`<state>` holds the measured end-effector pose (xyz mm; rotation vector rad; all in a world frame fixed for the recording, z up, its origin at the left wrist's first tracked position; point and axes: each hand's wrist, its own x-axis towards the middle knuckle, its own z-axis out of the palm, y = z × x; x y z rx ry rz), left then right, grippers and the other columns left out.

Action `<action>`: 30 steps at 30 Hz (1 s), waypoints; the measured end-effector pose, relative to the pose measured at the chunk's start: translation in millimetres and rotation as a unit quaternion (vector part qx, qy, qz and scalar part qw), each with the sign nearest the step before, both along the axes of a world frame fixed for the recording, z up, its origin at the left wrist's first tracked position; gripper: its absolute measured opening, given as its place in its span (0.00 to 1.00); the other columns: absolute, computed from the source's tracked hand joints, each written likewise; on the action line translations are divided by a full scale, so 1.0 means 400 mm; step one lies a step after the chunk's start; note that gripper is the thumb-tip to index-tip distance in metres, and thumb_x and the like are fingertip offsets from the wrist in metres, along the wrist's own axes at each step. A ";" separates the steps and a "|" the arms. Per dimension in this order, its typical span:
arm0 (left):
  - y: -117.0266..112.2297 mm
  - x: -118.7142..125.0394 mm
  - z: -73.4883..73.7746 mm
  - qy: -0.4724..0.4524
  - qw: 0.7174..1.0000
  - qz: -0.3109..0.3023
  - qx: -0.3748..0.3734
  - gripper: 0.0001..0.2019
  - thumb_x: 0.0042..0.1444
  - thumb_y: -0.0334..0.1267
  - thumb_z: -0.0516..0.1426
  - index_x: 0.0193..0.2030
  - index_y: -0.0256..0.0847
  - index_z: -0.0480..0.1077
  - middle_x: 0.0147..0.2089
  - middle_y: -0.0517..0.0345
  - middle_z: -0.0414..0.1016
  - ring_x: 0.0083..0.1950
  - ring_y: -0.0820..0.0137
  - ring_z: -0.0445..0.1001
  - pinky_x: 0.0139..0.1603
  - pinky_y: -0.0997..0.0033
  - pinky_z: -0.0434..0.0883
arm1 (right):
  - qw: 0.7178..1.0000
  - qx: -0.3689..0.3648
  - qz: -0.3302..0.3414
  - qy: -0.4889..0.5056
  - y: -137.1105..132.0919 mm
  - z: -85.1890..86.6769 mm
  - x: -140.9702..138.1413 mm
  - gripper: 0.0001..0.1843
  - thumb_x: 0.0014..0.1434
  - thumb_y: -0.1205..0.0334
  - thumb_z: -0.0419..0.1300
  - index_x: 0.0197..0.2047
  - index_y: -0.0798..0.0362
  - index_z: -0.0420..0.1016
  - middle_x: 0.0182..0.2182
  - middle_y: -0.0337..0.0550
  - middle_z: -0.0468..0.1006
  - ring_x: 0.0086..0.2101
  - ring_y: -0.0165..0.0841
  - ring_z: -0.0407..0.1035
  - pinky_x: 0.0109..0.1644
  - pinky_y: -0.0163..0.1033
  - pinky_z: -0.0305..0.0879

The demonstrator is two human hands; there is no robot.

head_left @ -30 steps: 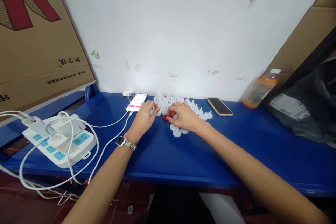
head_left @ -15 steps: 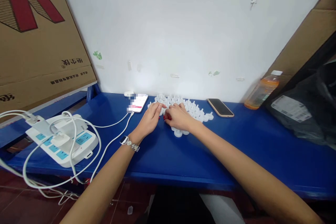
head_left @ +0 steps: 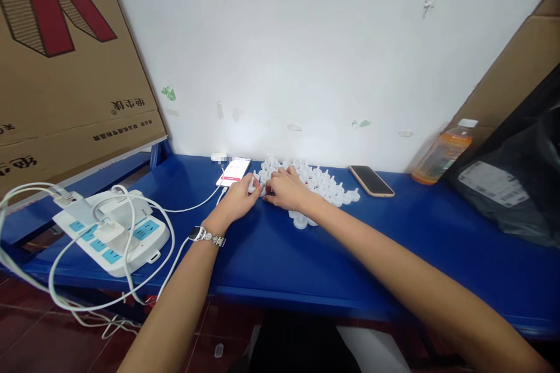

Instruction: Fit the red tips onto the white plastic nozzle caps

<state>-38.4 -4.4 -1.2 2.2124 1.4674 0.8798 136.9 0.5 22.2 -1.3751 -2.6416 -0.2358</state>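
A cluster of small translucent white plastic pieces (head_left: pixel 326 185), each with a round base and a thin upright stem, lies on the blue table (head_left: pixel 280 262) against the wall. My left hand (head_left: pixel 238 198), with a watch and bracelet at the wrist, is at the left edge of the cluster. Its thumb and fingers close about one white piece (head_left: pixel 252 186). Just to its right, my right hand (head_left: pixel 286 189) reaches over the cluster with bent fingers pressed together. What its fingertips hold is hidden. Some pieces (head_left: pixel 300 221) show below the right hand.
A lit phone (head_left: pixel 234 171) with a cable lies behind my left hand. Another phone (head_left: pixel 371 180) lies right of the cluster. A bottle of orange drink (head_left: pixel 444 151) and a dark plastic bag (head_left: pixel 516 180) stand at right. A power strip (head_left: pixel 118 239) with looping white cables sits at left.
Both hands have shifted left along the cluster, and the right hand is closer to the left. A white piece now shows between the left thumb and fingers. Red near the right fingertips no longer shows clearly.
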 end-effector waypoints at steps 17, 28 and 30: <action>-0.043 0.103 0.012 -0.061 0.996 -0.058 0.039 0.05 0.60 0.41 0.53 0.36 0.43 0.62 0.25 0.66 0.67 0.20 0.74 0.61 0.26 0.72 0.58 | 0.826 -0.158 0.012 0.541 -0.047 0.005 0.150 0.13 0.57 0.52 0.64 0.33 0.54 0.73 0.28 0.42 0.79 0.29 0.32 0.72 0.35 0.37 0.66; -0.068 0.137 0.005 -0.093 0.989 -0.117 0.022 0.11 0.60 0.41 0.54 0.47 0.44 0.57 0.29 0.65 0.69 0.24 0.72 0.68 0.27 0.72 0.62 | 0.694 -0.261 0.050 0.669 -0.079 -0.018 0.099 0.22 0.44 0.44 0.73 0.28 0.53 0.72 0.23 0.40 0.78 0.24 0.30 0.71 0.28 0.35 0.67; -0.071 0.137 0.004 -0.118 0.985 -0.123 0.013 0.14 0.60 0.39 0.54 0.50 0.44 0.54 0.30 0.66 0.68 0.25 0.72 0.70 0.27 0.73 0.63 | 0.689 -0.268 0.052 0.671 -0.083 -0.018 0.095 0.22 0.44 0.45 0.73 0.29 0.53 0.72 0.23 0.39 0.78 0.24 0.29 0.71 0.27 0.35 0.66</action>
